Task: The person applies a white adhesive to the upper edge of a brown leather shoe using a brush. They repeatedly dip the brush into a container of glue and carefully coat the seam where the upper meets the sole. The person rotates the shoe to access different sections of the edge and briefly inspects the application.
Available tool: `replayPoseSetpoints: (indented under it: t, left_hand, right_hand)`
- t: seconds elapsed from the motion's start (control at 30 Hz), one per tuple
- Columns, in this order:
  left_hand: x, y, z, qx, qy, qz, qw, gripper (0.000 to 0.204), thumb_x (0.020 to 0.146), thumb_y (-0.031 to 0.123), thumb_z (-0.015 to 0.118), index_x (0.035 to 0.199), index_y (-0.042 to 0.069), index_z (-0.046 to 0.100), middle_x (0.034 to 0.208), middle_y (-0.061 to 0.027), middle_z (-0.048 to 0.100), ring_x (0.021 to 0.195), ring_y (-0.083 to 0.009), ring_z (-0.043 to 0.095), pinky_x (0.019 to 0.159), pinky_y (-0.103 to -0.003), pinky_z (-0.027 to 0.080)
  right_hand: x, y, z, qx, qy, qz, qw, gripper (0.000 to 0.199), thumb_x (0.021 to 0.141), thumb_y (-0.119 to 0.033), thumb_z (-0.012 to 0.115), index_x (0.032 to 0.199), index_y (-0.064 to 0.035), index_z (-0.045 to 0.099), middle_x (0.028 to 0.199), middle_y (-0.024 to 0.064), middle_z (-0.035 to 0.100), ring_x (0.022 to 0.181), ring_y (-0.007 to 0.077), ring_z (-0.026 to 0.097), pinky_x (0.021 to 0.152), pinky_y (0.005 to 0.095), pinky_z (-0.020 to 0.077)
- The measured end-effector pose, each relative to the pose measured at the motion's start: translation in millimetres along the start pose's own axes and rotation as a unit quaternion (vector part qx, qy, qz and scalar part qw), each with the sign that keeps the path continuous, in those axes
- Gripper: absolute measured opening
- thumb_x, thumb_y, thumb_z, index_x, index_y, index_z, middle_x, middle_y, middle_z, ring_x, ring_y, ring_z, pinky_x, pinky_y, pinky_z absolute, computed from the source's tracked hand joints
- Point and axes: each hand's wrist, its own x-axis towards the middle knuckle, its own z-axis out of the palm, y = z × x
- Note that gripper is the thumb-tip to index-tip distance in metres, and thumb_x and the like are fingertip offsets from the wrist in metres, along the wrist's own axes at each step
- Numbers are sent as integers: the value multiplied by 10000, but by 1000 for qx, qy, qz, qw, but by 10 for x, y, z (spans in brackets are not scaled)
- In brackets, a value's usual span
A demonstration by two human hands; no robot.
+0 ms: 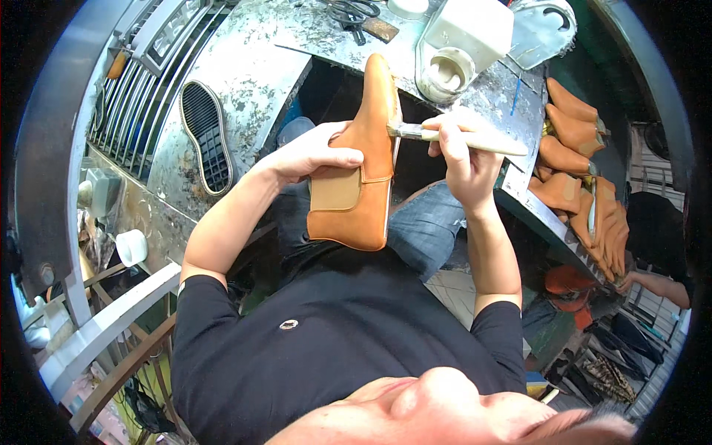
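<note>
A tan ankle boot point(374, 148) with a brown elastic side panel is gripped in my left hand point(315, 154), toe pointing away from me and lying on its side, above my lap. My right hand point(469, 152) closes around the pale handle of a flat brush point(493, 141). The brush's bristles touch the boot's lower edge, on its right side near the forefoot. Beyond my right hand stands a white container with an open round cup point(447, 73) holding pale stuff. A black-treaded sole point(202, 137) lies on the worktable to the left.
Several tan boot uppers point(567, 152) are heaped along the right side. A paint-spattered metal worktable point(256, 55) spreads ahead, with black scissors point(352, 11) at its far side. A barred rack point(137, 96) stands at left. Another person's hand point(630, 282) reaches in at far right.
</note>
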Motion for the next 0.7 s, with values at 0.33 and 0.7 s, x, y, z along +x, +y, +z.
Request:
replayPoseSetpoints:
  t: [0.33, 0.7]
  left_hand:
    - [50, -67, -170, -16, -2, 5, 1000, 897, 821, 464, 883, 1493, 5, 506, 1375, -75, 665, 1220, -141, 650, 1076, -328, 517]
    - [56, -51, -175, -68, 2, 13, 998, 640, 937, 357, 811, 1411, 8, 559, 1297, -55, 694, 1144, -120, 680, 1015, -308, 552]
  right_hand:
    - [-199, 87, 16, 17, -53, -30, 998, 123, 913, -15, 677, 856, 50, 764, 753, 132, 740, 636, 211, 667, 602, 329, 518]
    - [-217, -36, 102, -22, -11, -23, 999, 130, 920, -7, 685, 856, 54, 781, 823, 149, 764, 660, 223, 691, 626, 326, 547]
